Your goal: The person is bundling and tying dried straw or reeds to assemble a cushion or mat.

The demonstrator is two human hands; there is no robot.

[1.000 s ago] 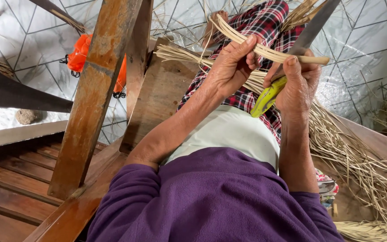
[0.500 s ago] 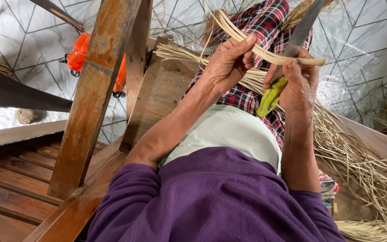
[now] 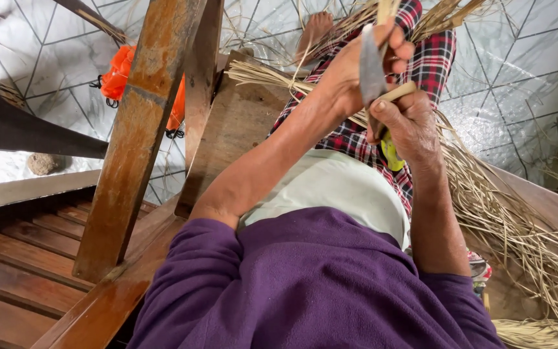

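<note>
Landmark: the knife [image 3: 371, 71], a grey blade raised upright above the person's lap, with a yellow-green handle end showing below the right hand.
Hands: two, both the person's own, touching each other around the knife.
Right hand [image 3: 411, 126]: fingers curled tight on the knife handle, just below the blade.
Left hand [image 3: 363, 61]: just behind the blade, fingers bent closed over a pale reed strip [image 3: 400, 92]; the thumb lies beside the blade.
Reed strip: one flat tan strip, crossing under the blade and pinched between the two hands.
Reed bundles: one tied sheaf [image 3: 259, 72] left of the knife, lying on a wooden board [image 3: 230, 139]; a loose heap of dry reeds [image 3: 518, 220] right of and below the knife.
Feet: one bare foot [image 3: 314, 32] above and left of the knife.
Wooden posts: two slanted beams [image 3: 140, 129] well left of the knife.
Orange object [image 3: 121, 68]: one, soft-looking, far left of the knife behind the beams; whether it bears a label I cannot tell.
Packages, signs: one small patterned, round-edged thing [image 3: 479, 268] below the knife at the right elbow, red and green; its kind is unclear.
</note>
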